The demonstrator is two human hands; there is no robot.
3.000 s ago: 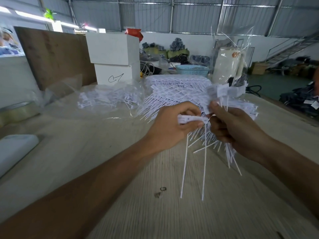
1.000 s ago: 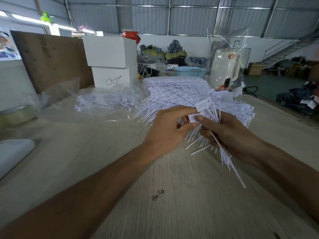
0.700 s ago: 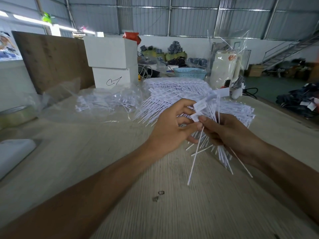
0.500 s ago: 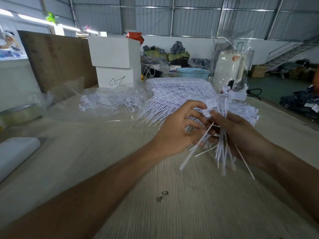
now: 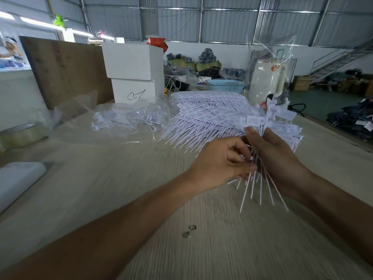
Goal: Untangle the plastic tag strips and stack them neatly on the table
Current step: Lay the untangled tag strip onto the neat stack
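My right hand (image 5: 276,156) grips a bunch of white plastic tag strips (image 5: 262,118) above the wooden table (image 5: 121,188); their flat tag heads stick up above my thumb and their thin tails (image 5: 260,190) fan out downward. My left hand (image 5: 220,164) is beside it, fingers curled and pinching some of the tails just below the right hand. Behind both hands a large stack of white tag strips (image 5: 212,116) lies on the table, tails pointing toward me.
A clear plastic bag with more tag strips (image 5: 125,120) lies at centre left. White boxes (image 5: 135,73), a brown board (image 5: 66,67), a blue basket (image 5: 225,85) and a wrapped cream jug (image 5: 264,83) stand behind. A white flat object (image 5: 18,180) is at left.
My left hand slid from the tag heads down to the tails. The bunch in my right hand turned more upright, with the heads raised.
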